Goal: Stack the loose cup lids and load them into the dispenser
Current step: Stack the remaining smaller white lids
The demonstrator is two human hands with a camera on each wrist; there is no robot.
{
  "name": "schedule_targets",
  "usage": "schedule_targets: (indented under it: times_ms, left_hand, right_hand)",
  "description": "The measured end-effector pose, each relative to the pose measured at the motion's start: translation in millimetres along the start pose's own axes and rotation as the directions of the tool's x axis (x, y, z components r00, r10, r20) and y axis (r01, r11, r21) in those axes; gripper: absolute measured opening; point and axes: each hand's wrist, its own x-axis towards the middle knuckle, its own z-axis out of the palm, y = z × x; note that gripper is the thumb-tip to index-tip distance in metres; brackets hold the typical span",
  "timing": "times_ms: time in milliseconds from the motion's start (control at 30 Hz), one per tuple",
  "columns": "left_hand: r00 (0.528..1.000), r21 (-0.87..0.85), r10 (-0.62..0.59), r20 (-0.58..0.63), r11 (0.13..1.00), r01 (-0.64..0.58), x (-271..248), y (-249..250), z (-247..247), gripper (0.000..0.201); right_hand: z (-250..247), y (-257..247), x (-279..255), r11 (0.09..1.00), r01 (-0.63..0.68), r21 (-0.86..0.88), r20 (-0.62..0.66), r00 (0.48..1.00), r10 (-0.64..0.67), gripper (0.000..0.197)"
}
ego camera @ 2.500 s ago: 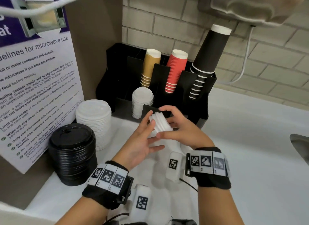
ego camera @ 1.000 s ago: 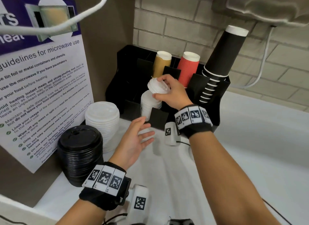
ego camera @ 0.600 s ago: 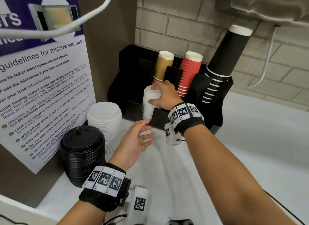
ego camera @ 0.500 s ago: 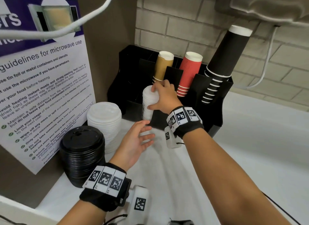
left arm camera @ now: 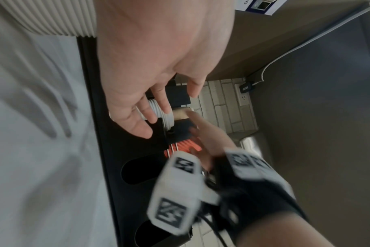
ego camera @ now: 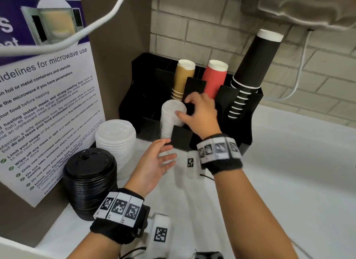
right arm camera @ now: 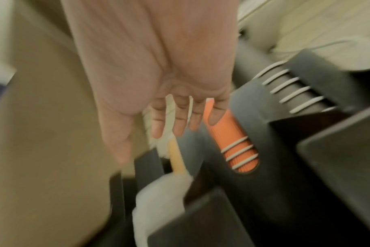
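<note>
Just changed: small white lids (ego camera: pixel 173 118), a moment ago pinched above the slot, now seated on the stack in the front slot of the black dispenser (ego camera: pixel 194 141) at the counter's back edge. Taken as one batch loaded, more still to do.

From the left: black lid stack (ego camera: pixel 90 183) near the counter's left edge, untouched. Beside it, larger white lid stack (ego camera: pixel 115 141), also waiting, just left of the dispenser. Left hand (ego camera: pixel 154 166) hovering over the counter (ego camera: pixel 289 181) in front of the dispenser, fingers spread and relaxed, holding nothing. Right hand (ego camera: pixel 200 114) at the top of the loaded stack, thumb against the lids' side, fingers (ego camera: pixel 192 100) loosely curled over the divider, nothing pinched; release looks finished or nearly so.

Behind: tan cups (ego camera: pixel 183 79), red cups (ego camera: pixel 214 77) and tall black cups (ego camera: pixel 250 75) standing in the rear slots, close enough to be knocked while pulling back. Right edge of the counter bare.
</note>
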Motion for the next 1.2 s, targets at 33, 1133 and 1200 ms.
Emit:
schedule_targets:
  times_ms: [33,1133,1200]
  left_hand:
    - [1.000,0.002,0.001,0.006,1.000,-0.001,0.9,0.3,0.3,0.025]
    - [0.986,0.207,-0.006,0.166,0.978,-0.029,-0.3,-4.5,27.4,0.020]
    - [0.956,0.277,-0.066,0.285,0.961,-0.017,-5.0,-6.4,30.3,0.039]
  right_hand:
    - [-13.3,5.3,-9.8,0.994,-0.029,0.110,-0.090,0.995,0.039,0.031]
    - [-79.6,67.4,-101.6,0.897,-0.441,0.022,0.565,0.746,0.353,0.068]
    - [-75.7,46.6,-98.1,0.901,-0.384,0.202,0.580,0.788,0.206,0.069]
